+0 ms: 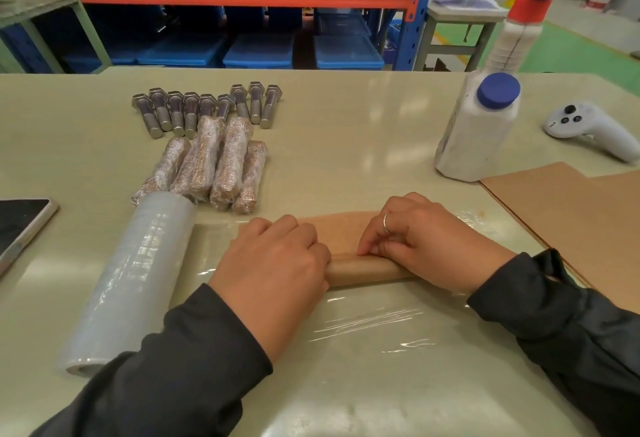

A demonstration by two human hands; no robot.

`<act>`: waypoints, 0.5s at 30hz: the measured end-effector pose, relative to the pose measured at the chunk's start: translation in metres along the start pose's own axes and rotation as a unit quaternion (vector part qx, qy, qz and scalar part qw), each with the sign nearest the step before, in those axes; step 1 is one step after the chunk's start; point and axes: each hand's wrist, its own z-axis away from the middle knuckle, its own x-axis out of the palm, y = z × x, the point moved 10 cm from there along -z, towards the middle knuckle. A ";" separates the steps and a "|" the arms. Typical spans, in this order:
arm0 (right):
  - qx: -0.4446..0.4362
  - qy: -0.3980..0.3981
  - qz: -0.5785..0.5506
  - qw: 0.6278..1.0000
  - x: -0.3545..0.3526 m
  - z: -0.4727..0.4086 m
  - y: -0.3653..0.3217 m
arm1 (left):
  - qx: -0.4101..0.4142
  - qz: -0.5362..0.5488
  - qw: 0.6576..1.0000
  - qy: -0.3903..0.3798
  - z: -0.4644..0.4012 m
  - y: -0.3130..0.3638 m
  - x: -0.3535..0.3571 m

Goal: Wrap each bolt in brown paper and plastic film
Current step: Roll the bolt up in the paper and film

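On the table (346,132), near its front edge, both hands are curling over a paper roll (367,268) lying on the film sheet (374,329). Left hand (273,263) is gripping its left end; right hand (422,242) is pinching its right part. Film roll (131,281) is lying at left, beside wrapped bolts (214,166) and bare bolts (207,107).

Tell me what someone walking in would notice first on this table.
Front and centre, the left hand and right hand roll a brown paper roll on spread plastic film. A film roll lies to their left. Farther back left, four wrapped bolts sit before a row of bare bolts.
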 end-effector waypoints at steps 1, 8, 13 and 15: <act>0.003 0.008 0.002 1.000 -0.002 0.000 0.002 | -0.003 -0.002 1.000 -0.006 -0.001 -0.001 0.002; 0.072 0.079 0.034 0.994 -0.019 -0.004 0.028 | -0.001 0.002 1.000 0.007 -0.003 -0.002 0.002; 0.078 0.066 0.066 0.993 -0.014 -0.008 0.031 | -0.003 0.002 1.000 0.019 -0.003 0.000 0.002; 0.067 0.074 0.057 0.993 -0.015 -0.009 0.029 | -0.005 0.002 1.000 0.025 -0.003 -0.001 0.001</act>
